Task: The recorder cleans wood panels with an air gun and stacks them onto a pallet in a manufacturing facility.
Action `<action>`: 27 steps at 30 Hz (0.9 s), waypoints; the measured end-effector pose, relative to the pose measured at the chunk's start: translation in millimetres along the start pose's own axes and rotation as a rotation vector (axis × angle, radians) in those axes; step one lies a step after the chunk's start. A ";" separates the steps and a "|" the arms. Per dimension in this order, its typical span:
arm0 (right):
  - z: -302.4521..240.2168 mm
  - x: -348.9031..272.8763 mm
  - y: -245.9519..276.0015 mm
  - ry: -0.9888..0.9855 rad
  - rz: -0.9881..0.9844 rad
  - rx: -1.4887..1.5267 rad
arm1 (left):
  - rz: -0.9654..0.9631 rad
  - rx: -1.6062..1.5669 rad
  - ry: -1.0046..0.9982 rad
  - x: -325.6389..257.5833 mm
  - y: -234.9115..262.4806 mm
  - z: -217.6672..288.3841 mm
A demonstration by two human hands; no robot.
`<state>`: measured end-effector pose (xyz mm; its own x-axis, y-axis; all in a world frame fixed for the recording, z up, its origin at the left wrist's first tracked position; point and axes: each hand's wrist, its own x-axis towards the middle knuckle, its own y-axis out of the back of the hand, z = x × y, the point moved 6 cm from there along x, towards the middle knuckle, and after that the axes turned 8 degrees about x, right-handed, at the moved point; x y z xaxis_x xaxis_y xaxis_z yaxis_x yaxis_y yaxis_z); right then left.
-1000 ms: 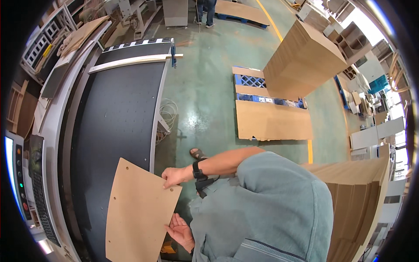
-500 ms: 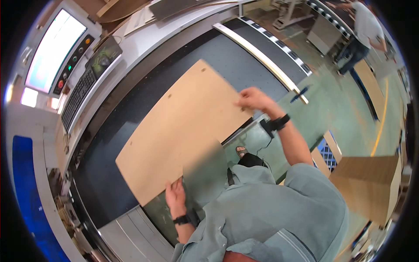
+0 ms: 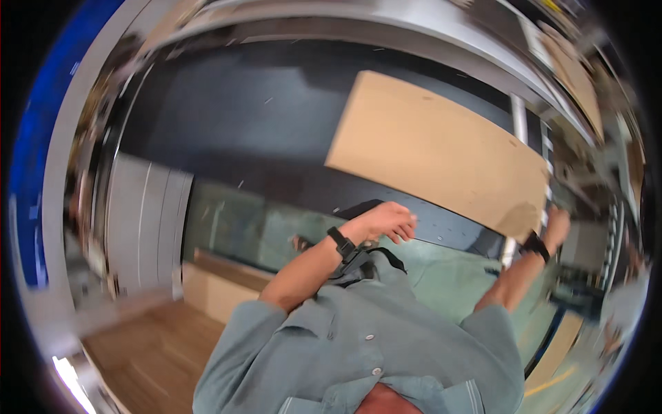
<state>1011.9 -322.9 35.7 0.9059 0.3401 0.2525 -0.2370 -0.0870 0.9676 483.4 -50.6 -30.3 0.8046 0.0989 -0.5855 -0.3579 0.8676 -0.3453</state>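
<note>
A tan wooden board with a few small dark marks lies flat on the dark machine bed. My left hand hovers just off its near edge, fingers loosely bent and apart, with nothing in them. At the right end of the board is my right hand, beside the edge; its fingers are smeared by motion, so whether they grip the board cannot be made out. Both wrists carry black straps. A shadow falls on the board's near right corner.
A pale rail crosses the bed beyond the board's right end. Grey panels stand at the left, with brown wooden boards low at the left. A blurred person is at the far right.
My view has swung to the right. Earlier both hands were at the board's edges; now my left hand is off it. The board now lies farther right, clear of my body.
</note>
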 end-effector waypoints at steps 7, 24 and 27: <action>-283.3 -86.4 134.4 0.583 -0.173 0.873 | 0.384 -0.182 -0.230 -153.6 81.1 -81.7; -592.6 -887.3 8.0 2.330 -1.528 -0.080 | 1.874 -1.166 0.748 -372.7 -28.4 -770.6; -593.8 -967.5 -88.6 2.252 -1.584 -0.183 | 1.859 -0.899 0.931 -393.7 -7.0 -813.9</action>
<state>-52.1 -88.3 -295.3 -0.8383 -0.0687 -0.5409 -0.3108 0.8753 0.3705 -216.5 -492.3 -394.4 -0.8396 -0.1371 -0.5256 -0.4754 -0.2825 0.8332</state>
